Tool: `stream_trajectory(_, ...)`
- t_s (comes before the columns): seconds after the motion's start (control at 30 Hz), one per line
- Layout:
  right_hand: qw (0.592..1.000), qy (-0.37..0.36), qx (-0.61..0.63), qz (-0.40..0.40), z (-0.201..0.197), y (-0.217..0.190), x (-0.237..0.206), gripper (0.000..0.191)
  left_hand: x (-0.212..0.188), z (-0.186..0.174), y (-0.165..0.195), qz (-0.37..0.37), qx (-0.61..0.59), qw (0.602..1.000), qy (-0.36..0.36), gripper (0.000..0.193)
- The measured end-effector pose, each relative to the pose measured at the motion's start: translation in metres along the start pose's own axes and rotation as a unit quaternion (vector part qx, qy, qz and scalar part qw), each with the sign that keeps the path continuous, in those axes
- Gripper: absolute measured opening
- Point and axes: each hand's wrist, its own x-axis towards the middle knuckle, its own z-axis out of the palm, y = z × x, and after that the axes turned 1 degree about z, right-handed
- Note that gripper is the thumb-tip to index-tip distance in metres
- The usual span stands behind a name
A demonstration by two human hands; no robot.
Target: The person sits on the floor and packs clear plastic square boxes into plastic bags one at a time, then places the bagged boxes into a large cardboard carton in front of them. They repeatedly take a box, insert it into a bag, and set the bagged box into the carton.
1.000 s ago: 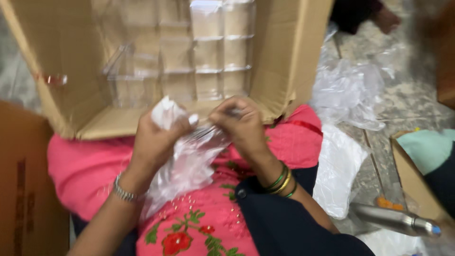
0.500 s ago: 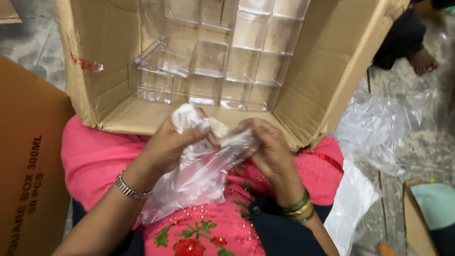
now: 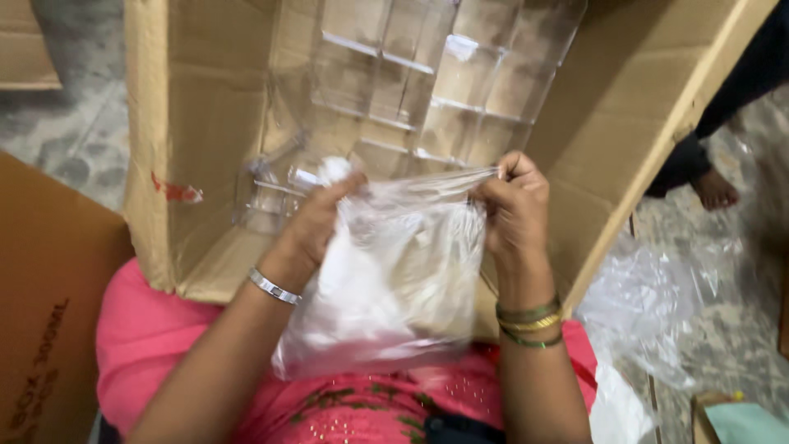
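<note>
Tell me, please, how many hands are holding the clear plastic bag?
2: the left hand pinches the plastic bag at its top left corner, and the right hand pinches its top right corner. No other hand is in view.

A large brown cardboard box [image 3: 197, 123] is lying open on its side, holding stacked clear plastic containers [image 3: 427, 82]. Crumpled clear plastic sheets [image 3: 649, 304] are lying on the mottled grey floor [image 3: 74, 140] beside another person's bare foot [image 3: 713, 189].

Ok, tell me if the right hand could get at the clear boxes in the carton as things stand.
Probably yes: the right hand is just in front of the clear boxes, and the carton lies open toward it. But it grips the plastic bag together with the left hand.
</note>
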Motion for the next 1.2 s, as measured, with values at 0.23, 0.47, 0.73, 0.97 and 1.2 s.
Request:
stream_trajectory(0.23, 0.811, 0.095, -0.577, 0.016, 0.009, 0.121, 0.086, 0.018, 0.049, -0.011, -0.015, -0.018, 0.578, 0.789, 0.207, 0.035)
stream_trajectory(0.47, 0.639, -0.014, -0.767, -0.058, 0.042, 0.171, 0.086, 0.039, 0.048, -0.038, -0.002, -0.015, 0.596, 0.744, 0.302, 0.034)
stream_trajectory(0.73, 0.693, -0.035, -0.7, -0.169, 0.043, 0.149, 0.058, 0.045, 0.056, -0.05, -0.014, 0.027, 0.578, 0.757, 0.302, 0.037)
stream_trajectory(0.97, 0.78, -0.033, -0.595, -0.187, 0.026, 0.158, 0.044, 0.039, 0.071, -0.061, -0.033, 0.009, 0.571, 0.774, 0.274, 0.047)
stream_trajectory(1.2, 0.803, -0.03, -0.57, -0.169, 0.014, 0.168, 0.045, 0.045, 0.073, -0.065, -0.037, 0.071, 0.545, 0.795, 0.256, 0.04)
